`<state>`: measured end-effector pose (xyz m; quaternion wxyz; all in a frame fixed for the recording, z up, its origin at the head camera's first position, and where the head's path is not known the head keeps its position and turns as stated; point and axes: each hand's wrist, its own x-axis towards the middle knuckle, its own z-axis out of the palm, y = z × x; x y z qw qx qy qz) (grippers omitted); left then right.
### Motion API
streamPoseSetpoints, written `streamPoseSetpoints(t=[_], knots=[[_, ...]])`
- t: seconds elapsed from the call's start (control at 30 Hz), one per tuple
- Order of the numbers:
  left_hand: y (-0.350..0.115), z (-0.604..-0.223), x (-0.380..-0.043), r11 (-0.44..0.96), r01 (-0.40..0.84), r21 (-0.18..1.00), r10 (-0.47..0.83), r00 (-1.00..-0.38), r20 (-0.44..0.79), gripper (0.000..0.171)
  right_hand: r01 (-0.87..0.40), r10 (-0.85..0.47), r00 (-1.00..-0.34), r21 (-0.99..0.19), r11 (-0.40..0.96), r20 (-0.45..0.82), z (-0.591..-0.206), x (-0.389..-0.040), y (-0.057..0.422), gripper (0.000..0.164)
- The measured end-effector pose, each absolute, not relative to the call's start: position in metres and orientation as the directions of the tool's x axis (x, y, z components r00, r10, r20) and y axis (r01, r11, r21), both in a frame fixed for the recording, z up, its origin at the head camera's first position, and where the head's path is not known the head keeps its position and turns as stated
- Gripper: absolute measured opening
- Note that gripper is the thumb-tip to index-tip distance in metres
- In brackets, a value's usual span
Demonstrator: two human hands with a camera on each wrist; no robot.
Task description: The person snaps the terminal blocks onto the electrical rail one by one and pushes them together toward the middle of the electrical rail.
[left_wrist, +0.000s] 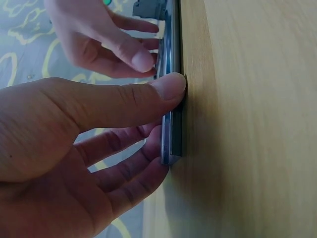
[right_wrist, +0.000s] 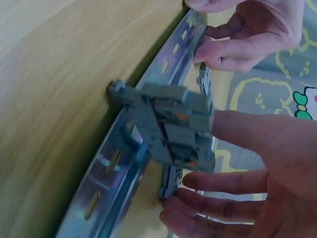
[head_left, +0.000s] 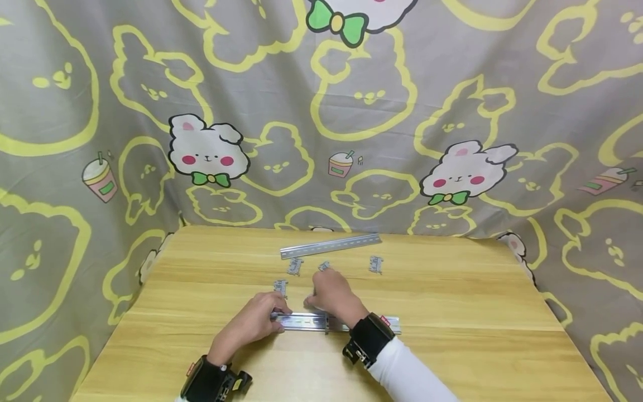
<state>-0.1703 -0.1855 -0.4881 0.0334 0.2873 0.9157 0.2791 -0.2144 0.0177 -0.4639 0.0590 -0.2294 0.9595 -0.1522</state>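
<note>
A slotted metal DIN rail point(head_left: 301, 321) lies along the near part of the table. My left hand point(head_left: 258, 317) grips its left end, with the thumb point(left_wrist: 168, 88) on the near edge and the fingers on the far side. A grey terminal block point(right_wrist: 171, 126) stands across the rail around its middle. Beside that block is my right hand point(head_left: 334, 293), fingers spread and loosely bent. Its thumb point(right_wrist: 237, 130) reaches the block's outer side; whether it touches cannot be told. No pinch on the block shows.
Behind the hands lie several loose grey terminal blocks, including one at the right point(head_left: 375, 264), one farther left point(head_left: 295, 266) and one near the left hand point(head_left: 280, 287). A second DIN rail point(head_left: 331, 245) lies slanted near the table's back edge. A patterned curtain point(head_left: 281, 167) hangs behind.
</note>
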Motion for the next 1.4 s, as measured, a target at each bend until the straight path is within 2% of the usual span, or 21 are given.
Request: streamPoseSetpoints(t=[0.33,0.47,0.6,0.7,0.83,1.1,1.4], knots=[[-0.186,-0.488,-0.171,0.684,0.487,0.543,0.540,-0.839,0.072,0.030,-0.387,-0.422,-0.903,-0.283,0.878,-0.075,-0.469,-0.215,0.008,0.024],[-0.186,-0.489,-0.171,0.682,0.492,0.541,0.541,-0.837,0.078,0.030,-0.411,-0.441,-0.897,-0.318,0.854,-0.025,-0.471,-0.217,0.009,0.025],[-0.185,-0.488,-0.171,0.682,0.495,0.538,0.542,-0.836,0.082,0.029,-0.441,-0.461,-0.886,-0.402,0.802,0.051,-0.469,-0.216,0.016,0.023],[-0.185,-0.488,-0.171,0.681,0.505,0.530,0.547,-0.832,0.089,0.030,-0.454,-0.477,-0.876,-0.464,0.760,0.077,-0.464,-0.213,0.024,0.035],[-0.187,-0.491,-0.171,0.685,0.504,0.525,0.544,-0.834,0.091,0.031,-0.474,-0.490,-0.865,-0.505,0.721,0.112,-0.453,-0.206,0.037,0.050],[-0.186,-0.493,-0.171,0.695,0.501,0.516,0.539,-0.838,0.088,0.030,-0.518,-0.518,-0.841,-0.517,0.682,0.159,-0.436,-0.192,0.080,0.045],[-0.184,-0.492,-0.170,0.699,0.491,0.520,0.534,-0.842,0.077,0.030,-0.511,-0.550,-0.825,-0.588,0.627,0.130,-0.448,-0.177,0.137,0.049]])
